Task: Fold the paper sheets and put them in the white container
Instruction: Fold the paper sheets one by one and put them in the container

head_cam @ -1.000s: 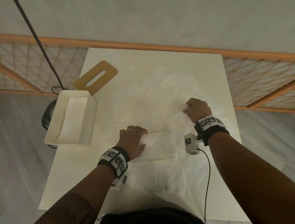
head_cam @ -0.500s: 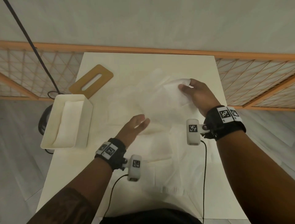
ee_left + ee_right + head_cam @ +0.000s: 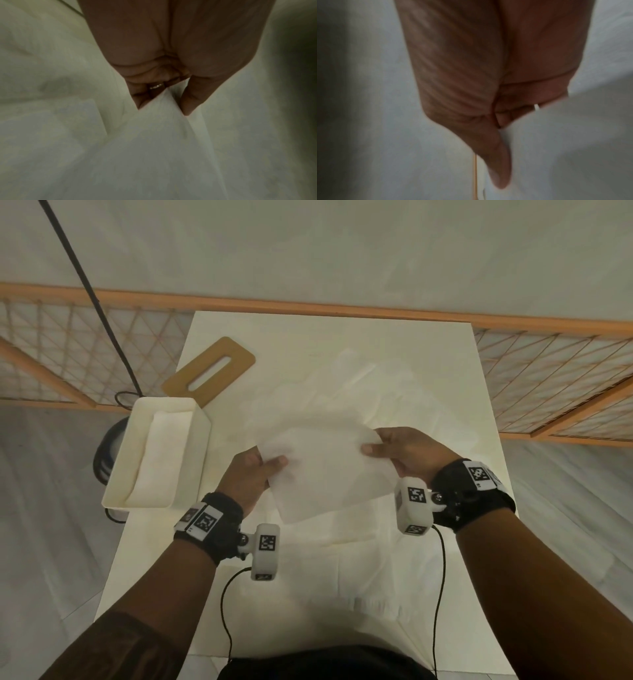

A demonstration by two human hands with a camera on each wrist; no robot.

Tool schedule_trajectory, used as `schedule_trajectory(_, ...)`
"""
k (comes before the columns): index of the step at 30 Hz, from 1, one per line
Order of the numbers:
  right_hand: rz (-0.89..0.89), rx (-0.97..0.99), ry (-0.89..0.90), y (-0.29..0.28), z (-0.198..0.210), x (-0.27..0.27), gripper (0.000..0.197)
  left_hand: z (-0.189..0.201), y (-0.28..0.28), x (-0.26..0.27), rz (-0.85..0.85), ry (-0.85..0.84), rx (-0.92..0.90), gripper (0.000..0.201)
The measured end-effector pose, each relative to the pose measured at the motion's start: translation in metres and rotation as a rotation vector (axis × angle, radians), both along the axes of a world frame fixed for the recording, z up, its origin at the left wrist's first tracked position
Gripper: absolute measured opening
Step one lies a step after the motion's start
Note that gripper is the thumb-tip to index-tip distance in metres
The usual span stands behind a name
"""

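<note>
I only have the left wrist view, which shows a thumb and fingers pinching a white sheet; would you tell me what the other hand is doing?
Observer: The right hand pinches the opposite edge of the same sheet, so both hands hold it above the table.
Operator: Thank you. Where is the container from there?
Observer: The container stands at the table's left edge, beside the left hand, with white paper already inside.
Operator: Is its opening clear?
Observer: Yes, it is open on top; a brown slotted lid lies flat on the table just behind it.
</note>
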State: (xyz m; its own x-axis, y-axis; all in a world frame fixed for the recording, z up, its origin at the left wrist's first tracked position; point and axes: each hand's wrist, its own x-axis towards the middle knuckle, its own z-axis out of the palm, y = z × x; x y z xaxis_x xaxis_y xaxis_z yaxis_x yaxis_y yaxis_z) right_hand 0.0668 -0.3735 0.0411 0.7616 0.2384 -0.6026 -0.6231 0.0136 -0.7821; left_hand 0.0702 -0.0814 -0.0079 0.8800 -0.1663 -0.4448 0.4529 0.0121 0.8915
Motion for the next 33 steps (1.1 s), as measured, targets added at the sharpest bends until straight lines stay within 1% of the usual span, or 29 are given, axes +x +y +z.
schedule_trajectory(2,-0.019,-0.037,-0.005,-0.001,-0.003,-0.001,0.017,0.001,0.011,-0.001,-0.081,-0.023,0.032,0.027)
schedule_trajectory(3,-0.038,-0.036,0.007,-0.002,-0.005,-0.001,0.018,0.003,0.016,-0.001,-0.134,-0.049,0.074,0.032)
schedule_trajectory(4,-0.044,-0.033,0.020,-0.002,-0.007,-0.001,0.019,0.005,0.020,-0.001,-0.185,-0.082,0.135,0.033)
schedule_trajectory(6,-0.017,-0.041,0.032,-0.004,-0.014,-0.003,0.021,0.010,0.027,0.000,-0.275,-0.168,0.252,0.023)
schedule_trajectory(9,-0.005,-0.069,0.045,-0.002,-0.021,-0.007,0.021,0.015,0.034,0.004,-0.388,-0.296,0.413,0.035)
schedule_trajectory(11,-0.038,-0.085,0.067,-0.001,-0.028,-0.012,0.021,0.016,0.039,0.005,-0.468,-0.356,0.467,0.047)
schedule_trajectory(13,-0.082,-0.104,0.093,0.002,-0.033,-0.016,0.025,0.017,0.039,0.006,-0.532,-0.300,0.466,0.060)
schedule_trajectory(15,-0.103,-0.123,0.111,0.007,-0.034,-0.019,0.028,0.018,0.036,0.004,-0.544,-0.201,0.406,0.055)
schedule_trajectory(17,-0.152,-0.042,0.149,0.009,-0.035,-0.021,0.024,0.013,0.032,0.001,-0.475,-0.073,0.294,0.045)
schedule_trajectory(20,-0.211,0.078,0.226,0.006,-0.040,-0.023,0.027,0.006,0.028,-0.002,-0.373,0.080,0.180,0.045)
schedule_trajectory(22,-0.211,0.123,0.263,0.005,-0.042,-0.023,0.029,0.004,0.029,-0.003,-0.320,0.158,0.107,0.037)
schedule_trajectory(24,-0.184,0.056,0.247,0.005,-0.048,-0.023,0.029,0.002,0.030,-0.004,-0.288,0.218,0.014,0.049)
schedule_trajectory(25,-0.156,-0.016,0.212,0.007,-0.052,-0.025,0.024,-0.001,0.030,-0.006,-0.279,0.236,-0.005,0.049)
schedule_trajectory(26,-0.113,-0.080,0.164,0.008,-0.056,-0.026,0.018,-0.003,0.029,-0.007,-0.270,0.233,0.009,0.040)
schedule_trajectory(27,-0.061,-0.143,0.121,0.010,-0.056,-0.029,0.015,-0.007,0.027,-0.009,-0.281,0.197,0.084,0.027)
schedule_trajectory(28,-0.018,-0.203,0.097,0.010,-0.060,-0.030,0.018,-0.011,0.025,-0.009,-0.313,0.134,0.199,0.016)
schedule_trajectory(29,0.024,-0.266,0.089,0.011,-0.064,-0.031,0.024,-0.016,0.024,-0.009,-0.363,0.063,0.329,0.019)
schedule_trajectory(30,0.056,-0.324,0.085,0.011,-0.066,-0.032,0.026,-0.021,0.022,-0.010,-0.418,0.002,0.458,0.027)
schedule_trajectory(33,0.138,-0.464,0.092,0.012,-0.068,-0.031,0.022,-0.031,0.016,-0.015,-0.507,-0.133,0.707,0.035)
